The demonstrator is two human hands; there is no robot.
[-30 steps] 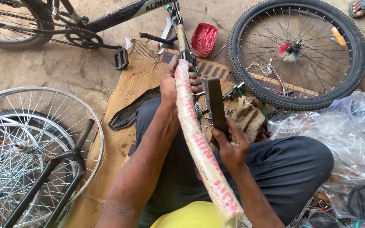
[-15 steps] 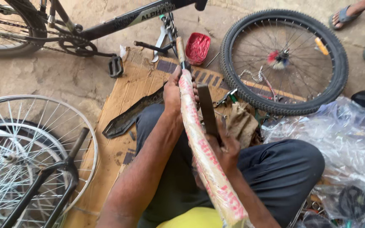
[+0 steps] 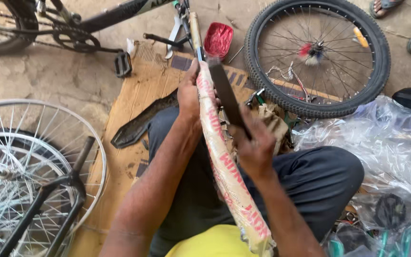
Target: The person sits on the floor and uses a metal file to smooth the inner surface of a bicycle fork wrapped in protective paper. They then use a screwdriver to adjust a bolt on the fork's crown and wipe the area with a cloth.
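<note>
Hands at work, seen from above, on a long wrapped tube, covered in pale paper with red print, which runs from our lap up toward the bicycle frame. Our left hand is clenched round the upper part of the wrapped tube, fingers curled over it. Our right hand, just right of the tube, grasps a flat dark blade whose edge lies against the wrapping near the tube's top. We sit cross-legged on a sheet of cardboard spread on the ground. Above the tube's top end lies a red crumpled dish. To the right of the tube stands a spoked wheel with a black tyre; to its left, bare silver rims. Clear plastic wrapping lies further right.
</note>
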